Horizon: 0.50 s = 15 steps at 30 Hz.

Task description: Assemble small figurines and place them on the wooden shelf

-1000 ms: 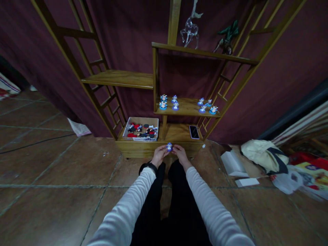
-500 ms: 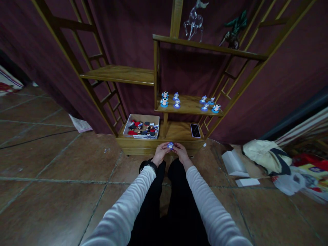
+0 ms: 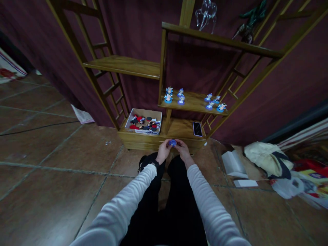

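Observation:
A small purple figurine (image 3: 173,142) is pinched between my two hands in front of the low wooden shelf unit. My left hand (image 3: 164,150), with a dark band at the wrist, grips its left side. On its right side the fingers of my right hand (image 3: 183,150) close. Beyond, on the middle shelf (image 3: 192,102), stand several little figurines in two groups: blue-based ones (image 3: 168,98) and purple ones (image 3: 181,99) at the left, and a mixed group (image 3: 210,105) at the right. An open cardboard box (image 3: 129,124) on the lower board holds several red and black figures.
A phone (image 3: 197,129) lies on the lower board at the right. A clear glass animal (image 3: 206,15) and a dark green statue (image 3: 251,22) stand on the upper shelf. On the floor at right are a white box (image 3: 233,164), a cream bag (image 3: 266,159) and plastic bags (image 3: 289,187).
The purple figurine has been turned in my hands, so its purple base now shows more. My view has shifted a little, and the shelves appear higher and further right.

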{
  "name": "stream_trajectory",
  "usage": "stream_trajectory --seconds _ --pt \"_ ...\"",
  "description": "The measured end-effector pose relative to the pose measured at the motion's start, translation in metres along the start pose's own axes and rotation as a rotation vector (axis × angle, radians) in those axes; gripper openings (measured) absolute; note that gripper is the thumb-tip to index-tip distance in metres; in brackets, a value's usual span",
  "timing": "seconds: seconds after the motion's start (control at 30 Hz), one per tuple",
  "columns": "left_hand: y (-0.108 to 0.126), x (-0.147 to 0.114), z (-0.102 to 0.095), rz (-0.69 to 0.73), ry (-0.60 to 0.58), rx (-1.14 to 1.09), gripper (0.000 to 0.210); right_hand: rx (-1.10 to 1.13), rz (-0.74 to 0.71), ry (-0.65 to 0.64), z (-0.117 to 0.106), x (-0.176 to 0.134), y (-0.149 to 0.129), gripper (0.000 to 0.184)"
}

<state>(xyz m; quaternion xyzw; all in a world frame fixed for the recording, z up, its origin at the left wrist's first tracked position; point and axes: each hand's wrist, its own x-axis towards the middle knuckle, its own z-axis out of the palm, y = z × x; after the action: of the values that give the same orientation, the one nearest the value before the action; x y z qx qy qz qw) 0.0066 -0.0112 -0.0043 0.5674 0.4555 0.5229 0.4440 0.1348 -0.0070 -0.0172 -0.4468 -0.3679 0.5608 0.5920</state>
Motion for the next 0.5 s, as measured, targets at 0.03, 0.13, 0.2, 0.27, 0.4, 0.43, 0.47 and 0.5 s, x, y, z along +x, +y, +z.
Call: stream_trajectory --seconds 0.03,0.13,0.2,0.27,0.4,0.43,0.47,0.5 --pt "0.003 -0.002 -0.001 0.031 -0.005 0.063 0.033 0.002 -0.002 -0.006 0.0 0.0 0.0 0.038" --pt "0.012 -0.008 -0.005 0.085 -0.032 0.171 0.03 -0.001 0.003 -0.02 -0.001 -0.001 -0.001 0.037" --pt "0.017 -0.01 -0.008 0.097 -0.061 0.241 0.028 -0.004 0.016 -0.021 0.0 -0.002 -0.003 0.036" --pt "0.021 -0.011 -0.012 0.103 -0.099 0.324 0.029 -0.015 0.033 -0.017 0.001 -0.003 -0.005 0.036" --pt "0.025 -0.012 -0.018 0.115 -0.157 0.442 0.034 -0.04 0.071 -0.026 0.003 -0.003 -0.008 0.037" --pt "0.025 -0.012 -0.019 0.111 -0.169 0.456 0.036 -0.037 0.078 -0.03 0.003 -0.003 -0.008 0.038" --pt "0.025 -0.011 -0.02 0.106 -0.181 0.469 0.036 -0.03 0.082 -0.035 0.003 -0.002 -0.007 0.039" --pt "0.026 -0.011 -0.021 0.102 -0.195 0.486 0.036 -0.021 0.084 -0.04 0.002 -0.002 -0.006 0.039"
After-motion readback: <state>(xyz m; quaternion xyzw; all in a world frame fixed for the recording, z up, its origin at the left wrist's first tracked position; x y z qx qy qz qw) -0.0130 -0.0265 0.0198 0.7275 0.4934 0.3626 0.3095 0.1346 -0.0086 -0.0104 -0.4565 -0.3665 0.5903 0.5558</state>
